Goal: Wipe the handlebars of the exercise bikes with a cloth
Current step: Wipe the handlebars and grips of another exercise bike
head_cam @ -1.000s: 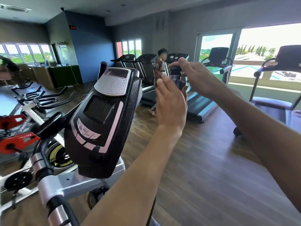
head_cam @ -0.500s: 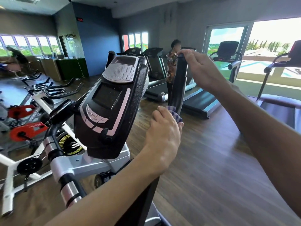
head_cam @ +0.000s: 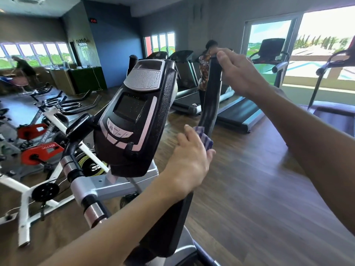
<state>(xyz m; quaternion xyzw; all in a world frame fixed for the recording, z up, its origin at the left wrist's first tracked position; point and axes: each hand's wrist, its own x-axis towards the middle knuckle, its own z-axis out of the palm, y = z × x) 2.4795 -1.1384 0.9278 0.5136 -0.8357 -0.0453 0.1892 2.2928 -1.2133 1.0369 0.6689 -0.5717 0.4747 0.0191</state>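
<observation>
A black upright handlebar (head_cam: 211, 96) rises on the right of the exercise bike's console (head_cam: 138, 120). My right hand (head_cam: 238, 73) grips the top end of this bar. Lower down, my left hand (head_cam: 190, 160) is wrapped round the same bar with a purple striped cloth (head_cam: 206, 138) between fingers and bar. The cloth's edge sticks out above my fingers. A second black handlebar (head_cam: 80, 125) with chrome sensor bands (head_cam: 67, 162) curves down on the console's left.
Red and white spin bikes (head_cam: 38, 150) stand in a row at the left. Treadmills (head_cam: 236, 110) line the far side by the windows, and a person (head_cam: 204, 73) stands on one. Another person (head_cam: 25, 68) bends over at the far left. Wooden floor (head_cam: 259, 189) lies to the right.
My left hand has slid the cloth down the handlebar from near the top to its lower part. My right hand has stayed at the top end.
</observation>
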